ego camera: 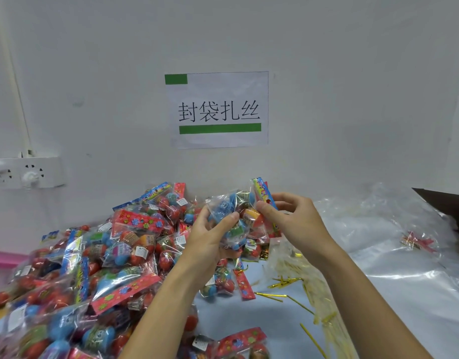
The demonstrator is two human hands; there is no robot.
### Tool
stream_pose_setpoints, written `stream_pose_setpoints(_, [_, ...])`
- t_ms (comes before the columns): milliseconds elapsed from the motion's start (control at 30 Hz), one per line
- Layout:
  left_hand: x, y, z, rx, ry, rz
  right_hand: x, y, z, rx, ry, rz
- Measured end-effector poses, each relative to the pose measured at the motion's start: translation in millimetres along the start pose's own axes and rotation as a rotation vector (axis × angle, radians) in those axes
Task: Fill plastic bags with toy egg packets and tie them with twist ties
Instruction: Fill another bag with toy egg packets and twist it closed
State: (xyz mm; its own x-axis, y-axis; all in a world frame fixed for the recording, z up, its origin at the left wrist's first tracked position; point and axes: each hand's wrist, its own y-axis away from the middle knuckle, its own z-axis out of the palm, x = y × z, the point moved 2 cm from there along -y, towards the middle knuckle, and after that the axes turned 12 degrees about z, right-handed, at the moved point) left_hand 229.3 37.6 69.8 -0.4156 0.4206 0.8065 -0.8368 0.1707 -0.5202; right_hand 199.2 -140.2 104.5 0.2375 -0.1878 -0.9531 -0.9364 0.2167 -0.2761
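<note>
Both hands hold up a bunch of toy egg packets above the table, in front of the wall. My left hand grips the bunch from below and the left, thumb across the front. My right hand pinches a packet's printed header card at the top right. A large heap of egg packets with red and blue eggs covers the table's left half. Gold twist ties lie scattered below my right forearm. A stack of clear plastic bags lies at the right.
A paper sign with Chinese characters hangs on the white wall. A wall socket strip sits at the left. A small bundle of red and gold ties rests on the bags. A dark object juts in at the right edge.
</note>
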Motion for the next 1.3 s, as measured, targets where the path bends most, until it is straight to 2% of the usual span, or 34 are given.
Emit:
stream_pose_setpoints(233, [-6.4, -0.1, -5.8, -0.036, -0.037, -0.047, 2.2, -0.7, 0.1, 0.057, 0.078, 0.007])
stream_pose_setpoints(467, [0.2, -0.9, -6.8, -0.020, 0.018, -0.074, 2.8, 0.2, -5.6, 0.037, -0.023, 0.037])
stream_pose_setpoints(533, [4.5, 0.0, -5.5, -0.034, 0.045, -0.071, 1.5, 0.9, -9.0, -0.017, -0.045, 0.013])
stream_pose_setpoints(667, [12.9, 1.8, 2.0, -0.094, 0.092, -0.061, 3.4, 0.4, -11.0, -0.248, -0.094, 0.067])
stream_pose_setpoints(767, [13.6, 2.9, 13.8, -0.157, 0.106, -0.069, 3.4, 2.5, -8.3, -0.381, -0.143, 0.037])
stream_pose_setpoints(900, [8.7, 3.8, 24.1, -0.161, 0.075, -0.076, 2.6, 4.0, -10.7, -0.464, -0.210, -0.005])
stream_pose_setpoints(1100, [0.7, 2.0, 29.8, -0.158, 0.022, -0.088, 4.4, 0.0, -27.6, -0.385, -0.215, -0.005])
stream_pose_setpoints(1300, [-5.3, 4.7, 42.0, -0.048, -0.389, 0.024, 1.8, -6.0, -79.1, -0.061, -0.437, 0.054])
